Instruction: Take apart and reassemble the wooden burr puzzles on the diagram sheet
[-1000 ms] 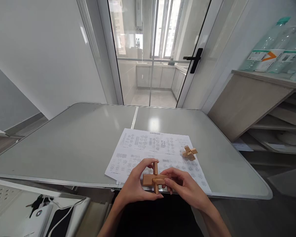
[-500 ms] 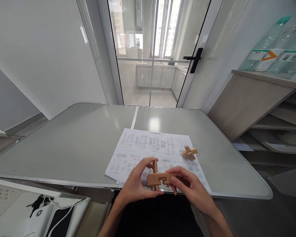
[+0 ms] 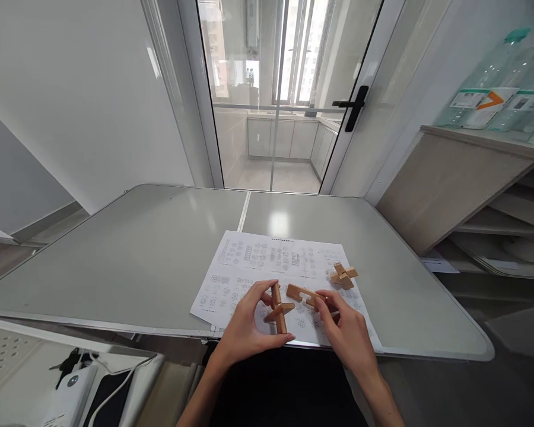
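My left hand [image 3: 252, 320] grips two crossed wooden puzzle pieces [image 3: 279, 313] between thumb and fingers, one piece standing lengthwise and the other passing across it. In my right hand [image 3: 345, 323] a notched wooden puzzle piece [image 3: 301, 293] is pinched at its right end; its cut-out faces me. A small gap separates this piece from the crossed pair. Under both hands lies a printed instruction sheet [image 3: 267, 261] with rows of small diagrams. An assembled wooden burr puzzle [image 3: 343, 276] rests on the sheet's right edge.
The grey table [image 3: 129, 255] stretches ahead to a glass door [image 3: 271, 136]. At the lower left a white surface [image 3: 9, 367] carries a white power bank [image 3: 71, 391], a dark phone [image 3: 109, 391], cable and keys. Plastic bottles [image 3: 485, 89] stand on a shelf at right.
The notched piece has come away from the crossed pieces, and my right hand has moved it slightly right and up, tilting it. My left hand keeps its grip, with the crossed pieces turned a little.
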A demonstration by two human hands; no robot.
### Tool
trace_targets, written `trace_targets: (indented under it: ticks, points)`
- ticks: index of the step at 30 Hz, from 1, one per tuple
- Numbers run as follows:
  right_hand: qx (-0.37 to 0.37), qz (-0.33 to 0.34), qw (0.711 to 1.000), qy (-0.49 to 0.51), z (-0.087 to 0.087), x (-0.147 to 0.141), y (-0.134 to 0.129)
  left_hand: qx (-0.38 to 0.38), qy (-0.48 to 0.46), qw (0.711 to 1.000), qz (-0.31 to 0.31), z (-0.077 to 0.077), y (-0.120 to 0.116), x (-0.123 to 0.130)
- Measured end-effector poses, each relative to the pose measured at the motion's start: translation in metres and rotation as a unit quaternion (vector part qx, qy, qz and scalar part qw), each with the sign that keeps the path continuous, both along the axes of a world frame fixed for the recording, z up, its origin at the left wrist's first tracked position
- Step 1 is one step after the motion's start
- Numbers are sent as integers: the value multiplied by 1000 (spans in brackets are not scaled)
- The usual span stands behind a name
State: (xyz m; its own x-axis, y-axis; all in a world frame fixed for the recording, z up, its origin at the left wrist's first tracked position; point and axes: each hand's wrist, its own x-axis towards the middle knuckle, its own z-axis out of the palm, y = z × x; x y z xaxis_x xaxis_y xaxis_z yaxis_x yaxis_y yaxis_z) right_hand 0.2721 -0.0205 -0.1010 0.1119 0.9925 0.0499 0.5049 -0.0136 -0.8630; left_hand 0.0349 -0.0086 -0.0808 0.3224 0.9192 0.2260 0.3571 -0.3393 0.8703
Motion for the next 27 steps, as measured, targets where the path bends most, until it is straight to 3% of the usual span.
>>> trace_targets:
  ticks: [10,15,20,27]
  points:
    - [46,1,991,-123,-8,-8,2,7,-8,1000,-14,-1,0,0]
    - [49,-7,990,-131,-13,-9,3,13,-8,999,-38,-1,1,-1]
    - [91,-17,995,-46,-2,-12,-1,-5,-4,999,-38,1,1,0]
    - [42,143,983,103,22,-25,-16,-14,30,999,-34,2,0,1]
